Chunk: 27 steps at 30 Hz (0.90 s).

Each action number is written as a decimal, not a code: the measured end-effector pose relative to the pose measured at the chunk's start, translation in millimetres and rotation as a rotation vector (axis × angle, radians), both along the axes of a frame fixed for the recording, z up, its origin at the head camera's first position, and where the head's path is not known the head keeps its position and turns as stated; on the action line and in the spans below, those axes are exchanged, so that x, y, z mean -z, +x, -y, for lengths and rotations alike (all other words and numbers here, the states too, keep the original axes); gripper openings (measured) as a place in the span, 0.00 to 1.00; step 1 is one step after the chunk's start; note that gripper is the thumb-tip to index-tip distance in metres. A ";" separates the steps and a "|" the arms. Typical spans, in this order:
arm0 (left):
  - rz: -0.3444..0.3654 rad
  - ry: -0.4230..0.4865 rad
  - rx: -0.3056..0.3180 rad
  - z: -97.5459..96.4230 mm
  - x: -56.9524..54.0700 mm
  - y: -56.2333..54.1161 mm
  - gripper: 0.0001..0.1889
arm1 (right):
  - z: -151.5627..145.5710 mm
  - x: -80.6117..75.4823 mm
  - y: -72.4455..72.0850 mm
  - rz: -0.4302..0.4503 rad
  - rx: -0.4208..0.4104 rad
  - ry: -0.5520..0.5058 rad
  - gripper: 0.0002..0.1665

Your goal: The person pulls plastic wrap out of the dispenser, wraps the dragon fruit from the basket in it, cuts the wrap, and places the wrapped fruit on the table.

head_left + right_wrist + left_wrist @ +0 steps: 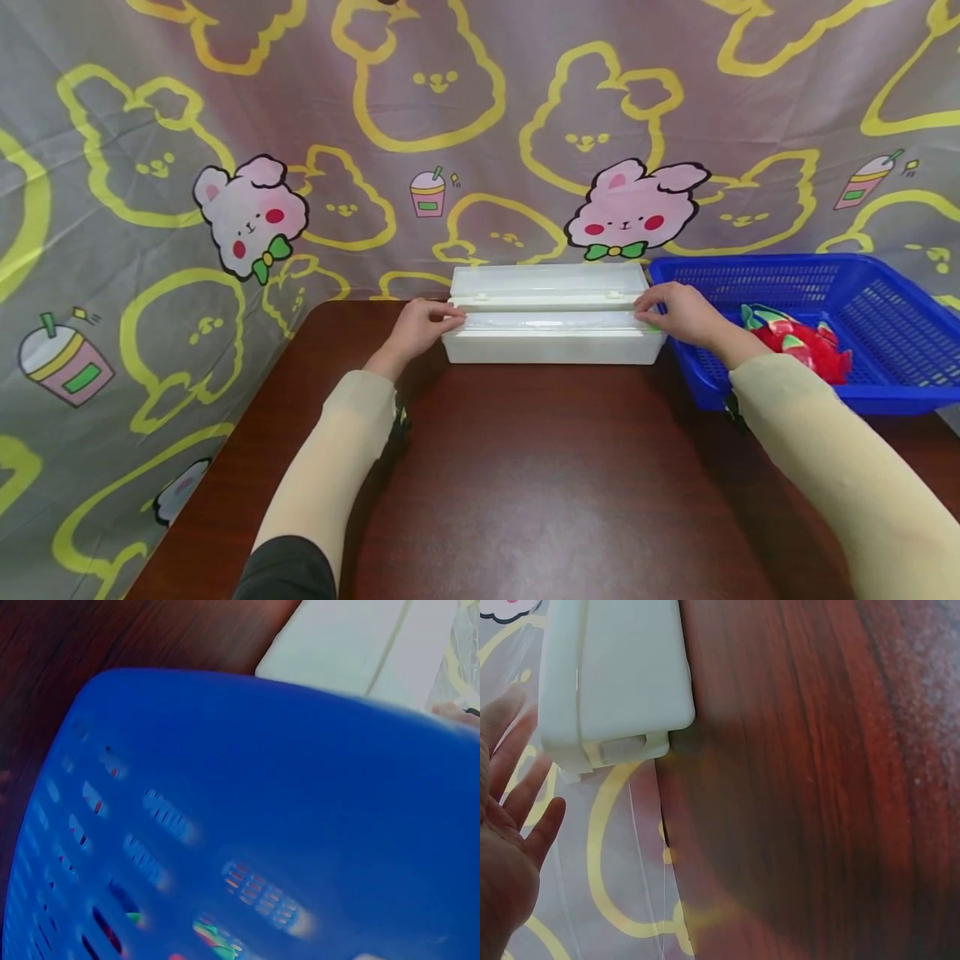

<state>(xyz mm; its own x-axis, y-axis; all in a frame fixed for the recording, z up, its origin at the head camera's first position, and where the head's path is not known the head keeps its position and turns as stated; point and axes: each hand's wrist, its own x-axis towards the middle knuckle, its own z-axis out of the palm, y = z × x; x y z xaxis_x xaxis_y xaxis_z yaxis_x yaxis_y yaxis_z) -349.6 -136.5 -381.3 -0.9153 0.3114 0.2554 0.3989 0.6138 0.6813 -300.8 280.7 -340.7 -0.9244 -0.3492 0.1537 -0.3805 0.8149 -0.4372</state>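
A long white cling film dispenser [555, 348] stands at the back of the table, its translucent lid [547, 282] raised. A strip of clear cling film [551, 321] stretches across its top between the two hands. My left hand [420, 329] pinches the film at the left end, thumb against index finger. In the left wrist view the other fingers [534, 791] spread out beside the dispenser's end. At the right end my right hand [678, 312] pinches the film's other side. In the right wrist view the basket hides most of that hand.
A blue perforated basket [780, 400] stands right against the dispenser's right side, under my right forearm. Red and green dragon fruit [806, 346] lie in it. A patterned curtain [480, 175] hangs behind the brown table [540, 483].
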 end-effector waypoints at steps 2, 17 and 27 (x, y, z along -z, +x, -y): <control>0.007 0.016 -0.007 -1.0 0.3 -0.8 0.10 | 0.3 -0.7 0.4 0.016 0.020 0.001 0.09; 0.010 0.168 -0.029 -3.7 2.1 -0.7 0.11 | 1.9 4.3 -5.8 0.050 0.109 -0.046 0.12; 0.061 0.284 -0.028 -4.9 0.5 -4.1 0.11 | 3.6 4.0 -5.2 0.029 0.137 -0.118 0.11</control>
